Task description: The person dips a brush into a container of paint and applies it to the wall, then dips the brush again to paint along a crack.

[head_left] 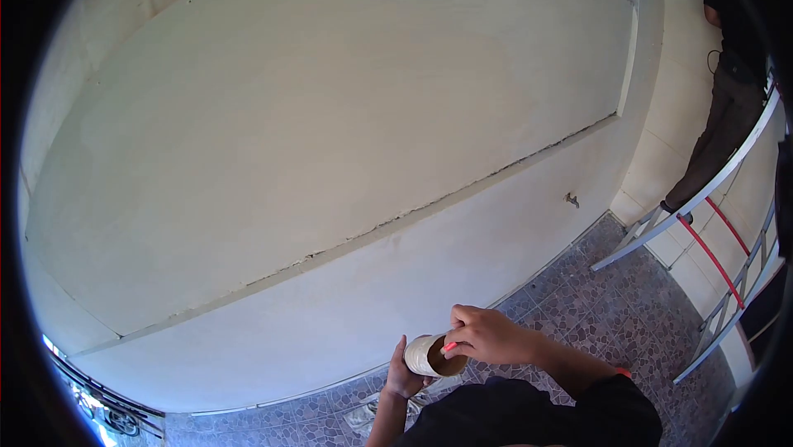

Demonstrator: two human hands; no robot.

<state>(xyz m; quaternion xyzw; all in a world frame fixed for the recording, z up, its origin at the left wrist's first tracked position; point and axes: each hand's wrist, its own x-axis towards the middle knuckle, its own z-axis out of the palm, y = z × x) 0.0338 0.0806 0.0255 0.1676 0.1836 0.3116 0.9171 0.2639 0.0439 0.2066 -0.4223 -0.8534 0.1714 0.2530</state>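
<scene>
My left hand (401, 378) is wrapped round a cream-coloured, ridged round tub (420, 357), tilted with its mouth toward the right. Over that mouth, my right hand (489, 335) has its fingers closed on a small tool with a red-orange handle (449, 348). The tool's lower end is hidden inside the tub or behind the fingers, so its kind does not show. A large, pale, smooth panel (330, 133) fills the wall in front of me, with a rough gap along its lower edge.
An aluminium ladder with red braces (712, 259) stands at the right. Beyond it is a person in dark trousers (717, 133). A small tap (572, 199) juts from the lower wall. Crumpled sheeting (360, 420) lies on the patterned tile floor (578, 315); dark ironwork (116, 414) is at lower left.
</scene>
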